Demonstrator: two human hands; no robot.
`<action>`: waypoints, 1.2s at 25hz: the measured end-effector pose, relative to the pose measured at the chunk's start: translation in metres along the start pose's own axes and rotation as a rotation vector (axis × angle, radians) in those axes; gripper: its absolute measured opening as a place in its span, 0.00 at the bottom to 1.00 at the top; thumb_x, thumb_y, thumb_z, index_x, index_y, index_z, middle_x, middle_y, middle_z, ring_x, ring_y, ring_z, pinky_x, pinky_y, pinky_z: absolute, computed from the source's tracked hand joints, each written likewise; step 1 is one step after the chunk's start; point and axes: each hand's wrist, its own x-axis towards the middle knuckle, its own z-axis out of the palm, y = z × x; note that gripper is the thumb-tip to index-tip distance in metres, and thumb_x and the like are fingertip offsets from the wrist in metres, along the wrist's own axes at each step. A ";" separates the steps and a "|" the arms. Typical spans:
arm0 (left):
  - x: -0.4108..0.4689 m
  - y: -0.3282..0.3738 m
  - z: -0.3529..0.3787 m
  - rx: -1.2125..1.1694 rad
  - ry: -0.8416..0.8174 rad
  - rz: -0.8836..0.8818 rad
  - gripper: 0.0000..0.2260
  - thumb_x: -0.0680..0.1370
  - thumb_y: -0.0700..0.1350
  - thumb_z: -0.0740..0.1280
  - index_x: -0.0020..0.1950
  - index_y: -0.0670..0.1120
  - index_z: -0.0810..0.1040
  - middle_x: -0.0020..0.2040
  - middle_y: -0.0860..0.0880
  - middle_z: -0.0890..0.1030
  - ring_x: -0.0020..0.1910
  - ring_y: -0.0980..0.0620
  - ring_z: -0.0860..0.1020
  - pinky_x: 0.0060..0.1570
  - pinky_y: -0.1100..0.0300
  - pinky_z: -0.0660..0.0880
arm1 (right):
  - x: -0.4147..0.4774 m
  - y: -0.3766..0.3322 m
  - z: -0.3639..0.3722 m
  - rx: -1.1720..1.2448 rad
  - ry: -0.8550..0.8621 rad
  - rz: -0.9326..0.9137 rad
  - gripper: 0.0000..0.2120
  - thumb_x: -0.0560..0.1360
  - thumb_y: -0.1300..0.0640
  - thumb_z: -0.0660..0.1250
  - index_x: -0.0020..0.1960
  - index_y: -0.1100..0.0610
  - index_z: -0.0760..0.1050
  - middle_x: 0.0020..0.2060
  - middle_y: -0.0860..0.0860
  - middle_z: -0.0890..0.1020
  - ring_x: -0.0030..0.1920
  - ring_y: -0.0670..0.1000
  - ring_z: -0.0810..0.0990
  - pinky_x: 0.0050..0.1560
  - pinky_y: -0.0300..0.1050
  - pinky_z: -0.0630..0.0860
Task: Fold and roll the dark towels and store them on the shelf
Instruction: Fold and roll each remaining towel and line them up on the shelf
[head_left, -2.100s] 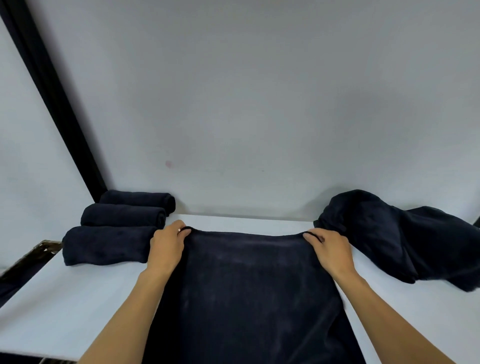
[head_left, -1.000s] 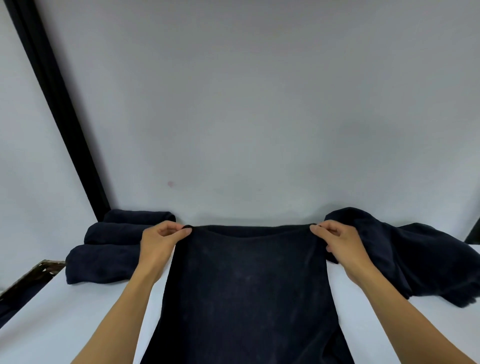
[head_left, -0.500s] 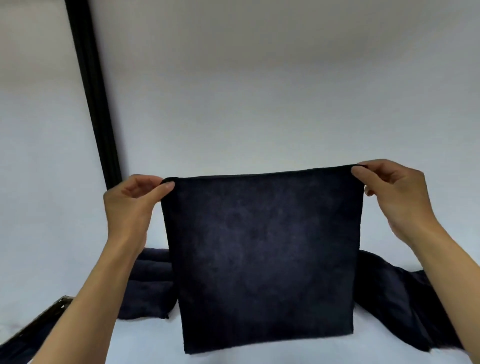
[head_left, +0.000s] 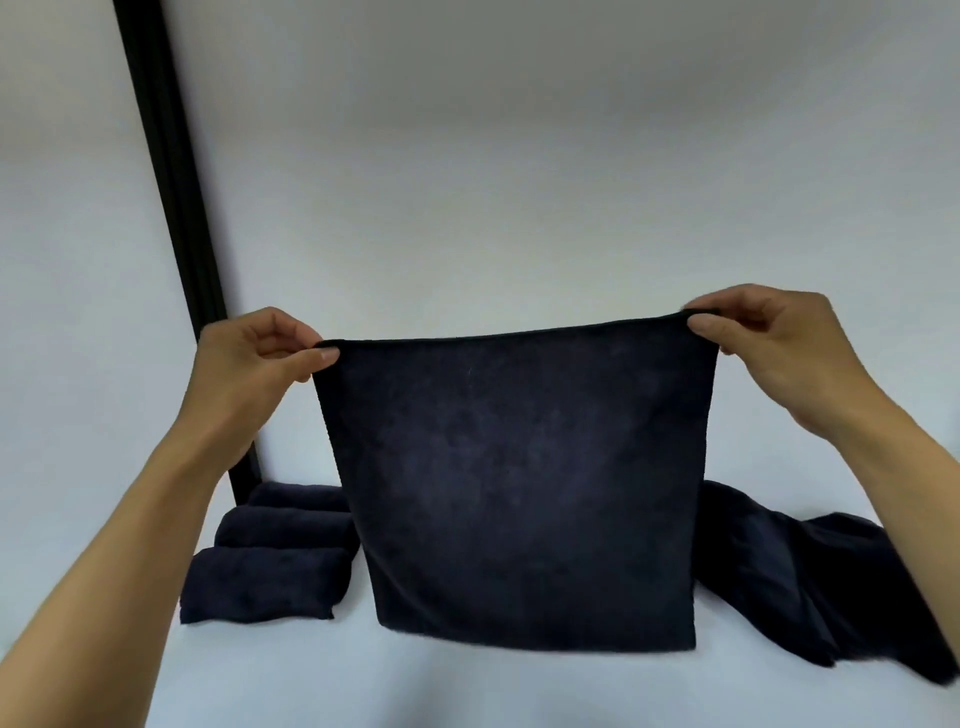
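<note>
Navy towel (head_left: 519, 483) hangs flat above the white shelf (head_left: 467, 686), its top corners pinched by the left hand (head_left: 249, 364) and right hand (head_left: 769, 343), hands well apart. 3 rolled towels (head_left: 270, 566) lie behind at left; a crumpled towel (head_left: 810, 577) lies at right.

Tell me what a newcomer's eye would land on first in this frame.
The dark towel hangs flat in the centre, its top corners pinched by the left hand and the right hand. On the white surface behind it, three rolled towels lie side by side at left, and a loose dark heap sprawls at right.
</note>
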 end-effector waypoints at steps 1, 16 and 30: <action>0.003 -0.002 0.004 0.045 -0.022 -0.003 0.07 0.70 0.37 0.76 0.40 0.42 0.79 0.37 0.44 0.82 0.36 0.50 0.77 0.43 0.61 0.75 | 0.002 0.007 0.003 0.007 -0.031 0.039 0.04 0.76 0.60 0.69 0.48 0.52 0.81 0.42 0.47 0.83 0.39 0.39 0.79 0.45 0.34 0.75; -0.034 -0.034 0.007 -0.342 -0.305 -0.169 0.11 0.79 0.34 0.61 0.45 0.46 0.80 0.40 0.48 0.81 0.38 0.51 0.79 0.40 0.59 0.80 | -0.062 0.029 0.002 0.583 -0.243 0.212 0.07 0.73 0.57 0.68 0.50 0.51 0.80 0.38 0.50 0.80 0.36 0.46 0.77 0.37 0.39 0.77; -0.100 -0.194 0.105 0.053 -0.216 -0.737 0.04 0.78 0.42 0.68 0.46 0.46 0.83 0.47 0.46 0.84 0.49 0.46 0.81 0.53 0.50 0.78 | -0.129 0.194 0.081 -0.018 -0.186 0.706 0.08 0.77 0.61 0.66 0.55 0.54 0.76 0.48 0.51 0.82 0.51 0.51 0.80 0.47 0.41 0.74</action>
